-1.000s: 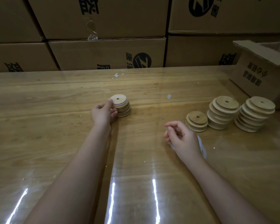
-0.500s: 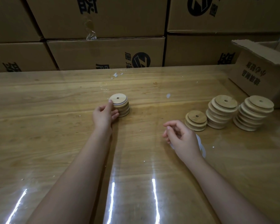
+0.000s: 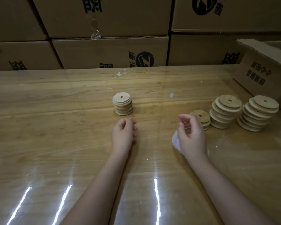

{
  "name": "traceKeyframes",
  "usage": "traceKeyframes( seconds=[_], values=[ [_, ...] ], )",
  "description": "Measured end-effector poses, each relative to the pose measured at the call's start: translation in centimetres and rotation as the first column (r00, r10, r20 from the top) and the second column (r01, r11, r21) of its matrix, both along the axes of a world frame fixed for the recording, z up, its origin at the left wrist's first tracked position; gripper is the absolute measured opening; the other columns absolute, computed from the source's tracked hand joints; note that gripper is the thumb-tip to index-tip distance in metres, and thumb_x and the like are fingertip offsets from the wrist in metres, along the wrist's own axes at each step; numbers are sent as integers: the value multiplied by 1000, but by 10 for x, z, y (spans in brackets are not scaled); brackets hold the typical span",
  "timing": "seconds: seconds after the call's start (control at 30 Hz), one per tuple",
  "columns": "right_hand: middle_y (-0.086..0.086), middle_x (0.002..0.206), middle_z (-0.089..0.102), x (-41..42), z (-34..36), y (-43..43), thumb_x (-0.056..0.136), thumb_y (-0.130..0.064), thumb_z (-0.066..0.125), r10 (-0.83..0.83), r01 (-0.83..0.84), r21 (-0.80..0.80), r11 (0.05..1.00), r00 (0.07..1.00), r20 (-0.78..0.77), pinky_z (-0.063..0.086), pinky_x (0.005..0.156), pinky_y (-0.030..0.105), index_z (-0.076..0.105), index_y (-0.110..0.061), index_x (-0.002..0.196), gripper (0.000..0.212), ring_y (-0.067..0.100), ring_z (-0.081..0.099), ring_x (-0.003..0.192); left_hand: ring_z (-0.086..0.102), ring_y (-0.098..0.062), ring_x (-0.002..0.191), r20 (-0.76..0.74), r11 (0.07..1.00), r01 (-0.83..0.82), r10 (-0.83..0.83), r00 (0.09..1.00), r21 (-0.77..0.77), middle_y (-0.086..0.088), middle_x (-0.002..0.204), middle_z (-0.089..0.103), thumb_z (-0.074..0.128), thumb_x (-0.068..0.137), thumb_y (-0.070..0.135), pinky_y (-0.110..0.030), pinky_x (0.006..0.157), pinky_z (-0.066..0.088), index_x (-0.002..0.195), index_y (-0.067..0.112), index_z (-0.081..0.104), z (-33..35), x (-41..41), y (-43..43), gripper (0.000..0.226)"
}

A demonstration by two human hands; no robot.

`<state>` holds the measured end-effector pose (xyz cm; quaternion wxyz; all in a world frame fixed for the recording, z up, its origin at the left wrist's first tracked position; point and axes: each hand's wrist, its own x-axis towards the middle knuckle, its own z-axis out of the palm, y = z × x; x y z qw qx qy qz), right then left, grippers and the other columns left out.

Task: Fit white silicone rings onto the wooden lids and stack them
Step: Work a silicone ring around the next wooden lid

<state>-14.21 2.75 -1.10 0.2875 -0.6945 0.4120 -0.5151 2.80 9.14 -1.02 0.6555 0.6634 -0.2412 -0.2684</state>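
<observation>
A short stack of wooden lids with white silicone rings [image 3: 122, 103] stands upright mid-table. My left hand [image 3: 124, 132] lies just in front of it, not touching, fingers curled into a loose fist with nothing in it. My right hand [image 3: 191, 133] hovers to the right with its fingers half curled and apart. White silicone rings [image 3: 176, 142] lie on the table under it, mostly hidden. Just beyond its fingers sit a low stack of bare wooden lids [image 3: 201, 116], a taller leaning stack [image 3: 225, 111] and another [image 3: 258, 112].
An open cardboard carton [image 3: 266, 75] stands at the far right behind the lid stacks. A wall of stacked cartons [image 3: 110, 52] lines the table's far edge. The wooden table [image 3: 55, 127] has a glossy clear cover with small white scraps [image 3: 171, 95].
My left hand has let go of the ringed stack and drawn back toward me. My right hand has lifted and shifted a little toward the low lid stack.
</observation>
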Motion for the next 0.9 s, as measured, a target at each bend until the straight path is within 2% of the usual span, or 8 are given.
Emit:
traceKeyframes(
  seconds=[0.13, 0.23, 0.37, 0.5, 0.57, 0.63, 0.8, 0.9],
  values=[
    [-1, 102, 56, -15, 3, -13, 88, -1, 52, -99, 100, 14, 995, 993, -71, 37, 65, 4, 63, -13, 97, 19, 2, 52, 77, 50, -13, 48, 242, 992, 88, -107, 964, 87, 6, 53, 56, 51, 93, 23, -31, 55, 43, 71, 17, 59, -13, -6, 9, 25],
    [-3, 124, 56, -27, 4, -23, 90, -3, 49, -117, 123, 22, 992, 977, -177, 34, 76, 4, 64, -14, 110, 27, 2, 52, 97, 53, -15, 51, 298, 983, 124, -160, 941, 136, 8, 50, 57, 52, 93, 27, -39, 61, 48, 71, 15, 59, -15, -5, 9, 26],
    [-16, 149, 33, -33, 1, -29, 93, -13, 49, -80, 95, 17, 995, 913, -400, 36, 83, 17, 53, -25, 132, 41, -11, 39, 107, 52, -12, 49, 332, 981, 126, -170, 928, 150, 10, 49, 57, 53, 92, 27, -39, 62, 49, 69, 17, 59, -16, -4, 8, 26],
    [-6, 147, 38, -32, 0, -29, 92, -10, 50, -128, 126, -28, 992, 915, -382, 41, 93, 26, 57, -19, 128, 38, 5, 45, 121, 52, -18, 49, 363, 979, 140, -185, 913, 145, 5, 52, 59, 53, 89, 33, -45, 61, 50, 70, 18, 58, -17, -5, 8, 25],
    [0, 143, 45, -31, 1, -29, 90, -8, 51, -162, 158, -45, 986, 907, -390, 41, 102, 39, 59, -14, 126, 37, 20, 46, 125, 52, -20, 49, 373, 979, 142, -187, 909, 145, 5, 53, 59, 50, 85, 40, -45, 60, 50, 72, 22, 58, -17, -5, 8, 24],
    [2, 143, 45, -31, 1, -29, 90, -9, 50, -169, 178, -20, 984, 887, -429, 37, 103, 46, 58, -15, 128, 39, 25, 45, 126, 53, -21, 49, 382, 979, 146, -191, 904, 145, 4, 53, 59, 49, 83, 42, -45, 60, 50, 73, 23, 57, -18, -5, 8, 23],
    [3, 156, 23, -31, 2, -29, 91, -14, 49, -122, 212, 74, 974, 778, -616, 26, 110, 41, 42, -20, 141, 51, 25, 35, 135, 54, -21, 51, 390, 978, 142, -193, 900, 154, 2, 55, 60, 48, 81, 44, -46, 61, 50, 72, 23, 57, -18, -5, 8, 25],
    [3, 156, 20, -31, 3, -29, 90, -14, 49, -113, 216, 80, 973, 750, -652, 23, 109, 39, 38, -20, 143, 55, 25, 33, 136, 54, -23, 52, 404, 978, 142, -192, 894, 150, 0, 56, 60, 47, 80, 45, -48, 61, 51, 72, 22, 57, -17, -6, 8, 26]
  ],
)
